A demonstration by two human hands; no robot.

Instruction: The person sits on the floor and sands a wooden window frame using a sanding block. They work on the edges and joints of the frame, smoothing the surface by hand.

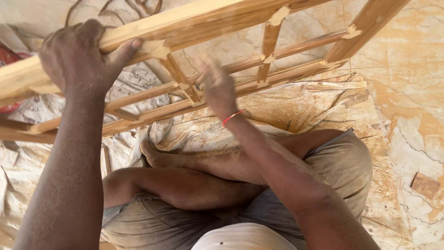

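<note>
Two crossed bare legs (pixel 194 178) below, folded over a dusty crumpled sheet (pixel 296 109) on marbled stone floor (pixel 407 69), small wooden block (pixel 425 184) lying off to the side. Held slanting above the lap: pale wooden lattice frame (pixel 217 21), joints patched with filler. Left hand (pixel 76 58) clamped around its top rail; right hand (pixel 218 88), blurred, against an inner bar, grip unclear, red thread bracelet (pixel 231 116) at the wrist.

We sit cross-legged under a raised wooden lattice frame (pixel 231 55).
Our left hand (pixel 78 58) grips its near rail at the left; our right hand (pixel 218 88) touches a lower bar near the middle. A dusty sheet (pixel 296 109) lies beneath, a small wooden block (pixel 425 185) on the floor to the right.
</note>
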